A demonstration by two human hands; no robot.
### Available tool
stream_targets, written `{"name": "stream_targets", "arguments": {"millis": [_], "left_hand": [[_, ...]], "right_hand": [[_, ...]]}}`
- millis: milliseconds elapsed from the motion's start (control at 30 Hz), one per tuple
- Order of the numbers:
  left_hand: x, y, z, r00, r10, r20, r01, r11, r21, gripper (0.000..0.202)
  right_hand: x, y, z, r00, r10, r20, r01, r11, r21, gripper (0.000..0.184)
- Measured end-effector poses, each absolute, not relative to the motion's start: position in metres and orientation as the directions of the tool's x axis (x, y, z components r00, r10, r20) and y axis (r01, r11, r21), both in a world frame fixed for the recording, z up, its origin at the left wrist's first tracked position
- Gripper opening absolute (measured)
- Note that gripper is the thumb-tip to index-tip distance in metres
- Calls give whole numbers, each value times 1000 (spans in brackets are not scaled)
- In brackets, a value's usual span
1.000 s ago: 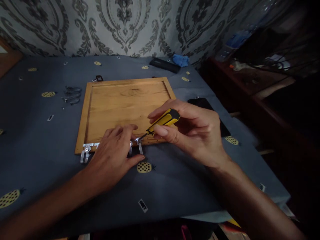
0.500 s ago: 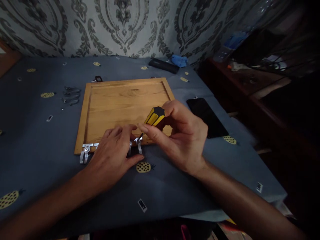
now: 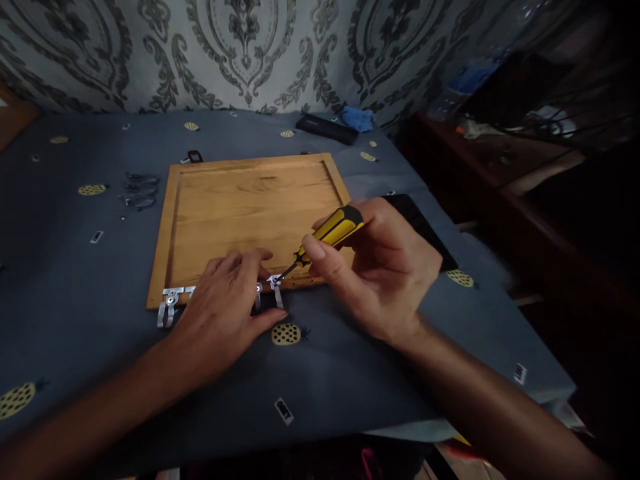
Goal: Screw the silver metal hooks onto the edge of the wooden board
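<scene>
Yellow-and-black screwdriver pinched in the right hand, mid-frame.
Its shaft slants down-left from the pinch to a metal hook on the wooden panel, below center; the left hand lies over the panel's lower edge, whether gripping I can't tell.

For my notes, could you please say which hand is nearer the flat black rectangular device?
Right. The right hand is in front of the device, partly hiding it; the left hand lies farther left.

Bare left hand, slim fingers; bare right hand, short thumbnail; both forearms bare
</scene>
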State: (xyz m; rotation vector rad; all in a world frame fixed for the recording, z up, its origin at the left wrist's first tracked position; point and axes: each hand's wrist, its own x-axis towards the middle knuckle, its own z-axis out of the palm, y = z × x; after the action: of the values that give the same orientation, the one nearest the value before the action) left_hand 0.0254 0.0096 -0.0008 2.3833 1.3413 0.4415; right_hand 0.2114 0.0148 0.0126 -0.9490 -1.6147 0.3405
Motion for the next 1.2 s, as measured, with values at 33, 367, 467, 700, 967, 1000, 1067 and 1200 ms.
{"name": "stream_targets", "arguments": {"millis": [33,367,467,700,967,1000,1067,1200], "left_hand": [[26,10,-1,497,864,81,749,-475,461,62],[26,10,0,496,866,68,758,-469,454,60],[25,10,0,500,863,70,758,-475,447,54],[27,10,3,494,867,61,761,-466,451,47],[28,11,5,492,870,36,763,-451,462,43],[27,10,4,491,870,42,764,-453,460,44],[27,10,3,489,871,51,766,-456,452,46],[27,10,2,490,870,56,774,-464,431,50]], "right_hand": [[211,15,11,-10,724,689,393,637,-664,18],[209,15,10,-8,740,673,381,624,-682,21],[209,15,11,-38,739,672,361,637,-681,22],[217,19,24,-181,850,495,150,521,-840,19],[225,22,30,-311,876,370,62,407,-911,16],[223,21,28,-282,874,396,92,436,-895,16],[218,21,22,-197,853,483,186,516,-836,19],[209,20,10,-55,763,643,306,626,-717,29]]}}
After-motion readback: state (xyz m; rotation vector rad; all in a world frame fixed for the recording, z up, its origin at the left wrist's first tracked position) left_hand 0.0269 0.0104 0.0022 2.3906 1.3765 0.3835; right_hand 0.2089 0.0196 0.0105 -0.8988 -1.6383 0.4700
